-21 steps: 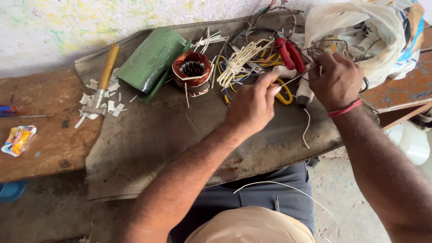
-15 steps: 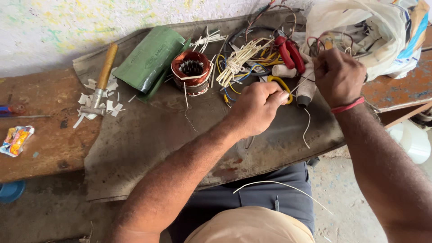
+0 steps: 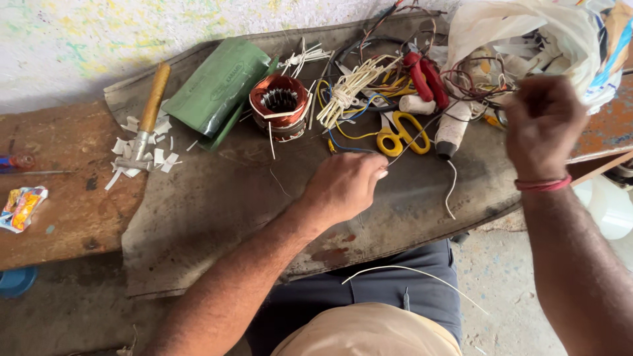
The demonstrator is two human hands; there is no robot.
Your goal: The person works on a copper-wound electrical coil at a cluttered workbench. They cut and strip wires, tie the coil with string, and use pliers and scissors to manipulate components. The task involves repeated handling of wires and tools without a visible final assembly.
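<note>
A paint-flecked wall backs our table [image 3: 72,217], spread with a grey mat [image 3: 217,204]. Our left hand [image 3: 346,188] rests on the mat with its grip closed on a thin wire [image 3: 412,140] running up to our raised right hand [image 3: 544,128], which pinches the far end. The wire looks light, springy and easily kinked, best held near its ends. Beyond the left grip lie scissors [image 3: 399,135] and a copper-wound stator [image 3: 280,109]. Beside the right grip, a white bag [image 3: 527,33] holds tangled wires.

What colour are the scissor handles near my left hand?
Yellow. The scissors' handles show best in the head view, just beyond the left hand.
</note>
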